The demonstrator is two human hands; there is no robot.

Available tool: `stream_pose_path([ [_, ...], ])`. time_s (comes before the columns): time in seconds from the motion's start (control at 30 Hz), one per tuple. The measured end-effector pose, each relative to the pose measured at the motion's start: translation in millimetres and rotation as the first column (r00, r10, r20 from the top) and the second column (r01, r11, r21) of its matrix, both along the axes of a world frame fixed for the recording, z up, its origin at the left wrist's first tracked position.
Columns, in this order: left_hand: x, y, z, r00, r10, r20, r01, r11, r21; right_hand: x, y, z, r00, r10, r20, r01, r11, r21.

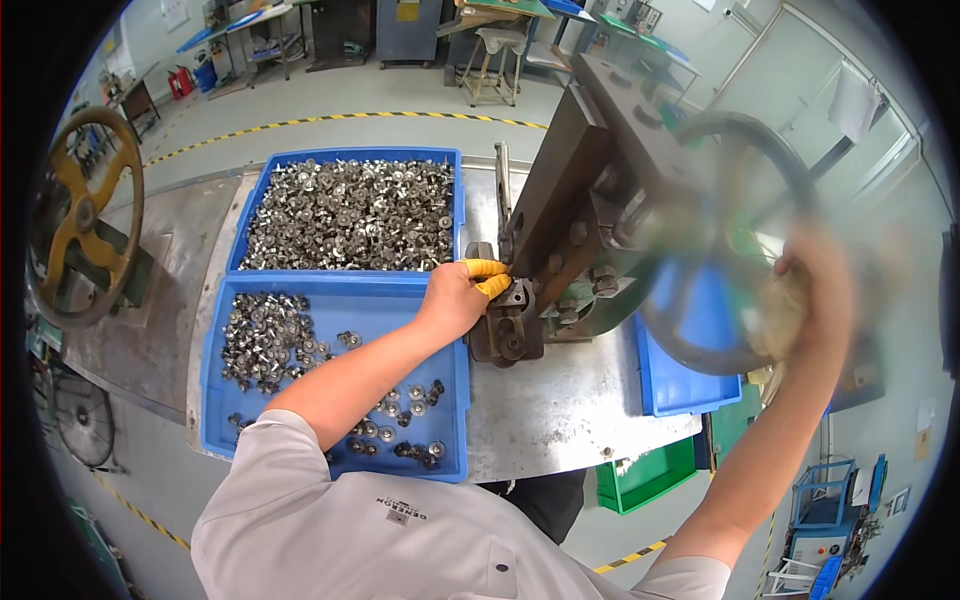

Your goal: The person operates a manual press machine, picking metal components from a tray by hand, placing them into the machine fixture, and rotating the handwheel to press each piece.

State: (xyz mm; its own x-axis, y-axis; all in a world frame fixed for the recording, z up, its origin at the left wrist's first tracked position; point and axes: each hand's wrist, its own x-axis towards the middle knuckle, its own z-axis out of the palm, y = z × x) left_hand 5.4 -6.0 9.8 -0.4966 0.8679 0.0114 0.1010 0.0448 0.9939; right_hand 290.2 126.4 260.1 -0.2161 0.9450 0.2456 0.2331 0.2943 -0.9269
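My left hand (452,300), with yellow finger covers on its fingertips, reaches into the tooling of a dark metal hand press (560,190). Its fingertips are pinched together by the small die block (512,330); whatever they hold is hidden. On the right, my right hand (815,275) is closed around the rim of the press's large handwheel (690,350), where a pale cloth wrapping shows. Hand and wheel are smeared by motion. Beside my left forearm, a blue tray (400,292) carries loose small metal parts (262,335), round discs with stems.
Behind it, a second blue tray (350,154) is heaped with similar parts. Another blue bin (690,385) stands under the handwheel, and a green bin (650,480) sits below the metal bench (580,420). At far left stands another handwheel (85,210).
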Motion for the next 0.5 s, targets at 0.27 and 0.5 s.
stream_pose_path([
  [0.27,-11,4,-3,0.945,-0.064,-0.321,0.093,0.993,0.077,0,-3,1,0.997,-0.057,0.059,0.052,0.996,0.075],
  [0.5,-8,5,0,0.958,-0.075,-0.276,0.086,0.996,0.029,19,-27,-167,0.886,-0.177,-0.429,0.331,0.889,0.316],
])
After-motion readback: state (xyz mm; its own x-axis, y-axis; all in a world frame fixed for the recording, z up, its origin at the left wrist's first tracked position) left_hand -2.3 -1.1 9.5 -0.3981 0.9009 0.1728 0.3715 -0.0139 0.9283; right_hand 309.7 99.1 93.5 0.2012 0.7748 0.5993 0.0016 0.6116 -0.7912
